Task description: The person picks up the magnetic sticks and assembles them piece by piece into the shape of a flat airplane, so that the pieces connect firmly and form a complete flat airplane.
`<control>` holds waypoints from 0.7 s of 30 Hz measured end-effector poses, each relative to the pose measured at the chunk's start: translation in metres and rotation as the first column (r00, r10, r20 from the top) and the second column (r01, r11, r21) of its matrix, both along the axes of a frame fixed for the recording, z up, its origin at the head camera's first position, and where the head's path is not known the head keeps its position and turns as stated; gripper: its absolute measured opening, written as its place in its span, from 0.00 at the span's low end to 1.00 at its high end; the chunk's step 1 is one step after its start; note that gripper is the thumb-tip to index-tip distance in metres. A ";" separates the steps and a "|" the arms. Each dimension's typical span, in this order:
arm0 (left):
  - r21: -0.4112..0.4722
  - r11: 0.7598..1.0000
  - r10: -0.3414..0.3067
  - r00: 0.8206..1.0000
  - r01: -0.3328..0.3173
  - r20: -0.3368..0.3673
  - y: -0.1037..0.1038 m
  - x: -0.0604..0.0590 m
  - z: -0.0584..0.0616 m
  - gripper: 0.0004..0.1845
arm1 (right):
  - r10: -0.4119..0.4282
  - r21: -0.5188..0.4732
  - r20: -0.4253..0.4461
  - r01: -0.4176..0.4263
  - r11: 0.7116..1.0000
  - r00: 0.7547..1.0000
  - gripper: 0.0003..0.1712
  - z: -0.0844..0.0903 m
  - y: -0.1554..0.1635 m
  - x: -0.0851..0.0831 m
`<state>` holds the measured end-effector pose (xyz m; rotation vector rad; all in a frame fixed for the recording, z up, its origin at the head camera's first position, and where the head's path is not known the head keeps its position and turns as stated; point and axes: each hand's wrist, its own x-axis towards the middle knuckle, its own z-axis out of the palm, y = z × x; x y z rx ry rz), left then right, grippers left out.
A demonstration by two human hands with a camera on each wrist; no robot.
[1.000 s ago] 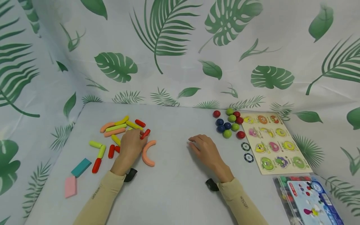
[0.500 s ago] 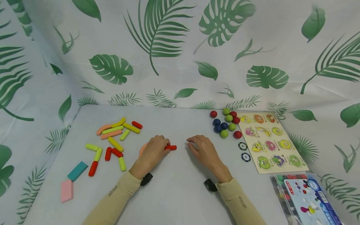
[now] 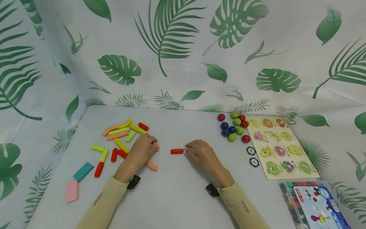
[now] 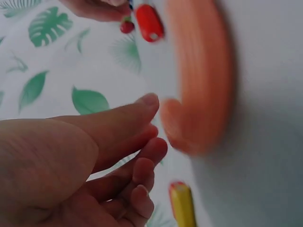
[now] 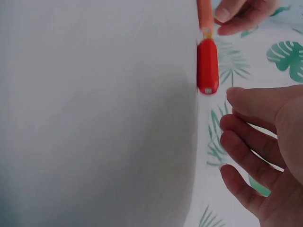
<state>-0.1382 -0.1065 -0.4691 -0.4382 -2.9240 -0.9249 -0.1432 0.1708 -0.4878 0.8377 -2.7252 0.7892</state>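
Observation:
A short red stick point(image 3: 177, 151) lies on the white table between the two hands. My left hand point(image 3: 140, 152) is over a curved orange piece point(image 3: 152, 166), covering its middle in the head view. In the left wrist view that orange arc point(image 4: 203, 75) lies just past the fingertips, and the loosely bent fingers point(image 4: 142, 172) hold nothing. My right hand point(image 3: 206, 157) is just right of the red stick, fingers relaxed and bent, with nothing in them. The right wrist view has the same red stick point(image 5: 207, 66) ahead of the thumb tip.
Yellow, green, orange and red sticks point(image 3: 121, 145) lie left, beside a teal block point(image 3: 83, 171) and a pink block point(image 3: 72, 191). Right are coloured balls point(image 3: 232, 129), two chips point(image 3: 254, 162), a fruit puzzle board point(image 3: 281, 146) and a clear plastic box point(image 3: 314, 203).
My left hand has carried the red stick from the left pile to mid-table, let it go, and drawn back left to the orange arc. My right hand has hardly moved.

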 end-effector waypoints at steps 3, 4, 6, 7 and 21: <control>-0.014 1.000 0.022 0.998 -0.021 0.060 -0.010 0.000 -0.004 0.16 | 0.020 0.007 0.019 -0.020 1.000 1.000 0.14 -0.001 -0.009 -0.002; -0.024 1.000 0.022 0.997 -0.020 0.075 -0.012 0.000 -0.005 0.16 | 0.027 0.017 0.028 -0.027 0.999 0.999 0.15 -0.001 -0.012 -0.002; -0.034 0.999 0.018 0.995 -0.015 0.098 -0.014 -0.001 -0.007 0.16 | 0.037 0.046 0.049 -0.039 0.998 0.998 0.16 -0.002 -0.019 -0.004; -0.037 0.999 0.013 0.995 -0.009 0.101 -0.014 -0.001 -0.008 0.15 | 0.039 0.063 0.058 -0.043 0.997 0.998 0.16 -0.001 -0.021 -0.004; -0.044 0.999 -0.006 0.999 0.008 0.054 -0.015 -0.004 -0.012 0.10 | 0.058 0.133 0.041 -0.063 0.989 0.997 0.12 0.001 -0.051 -0.022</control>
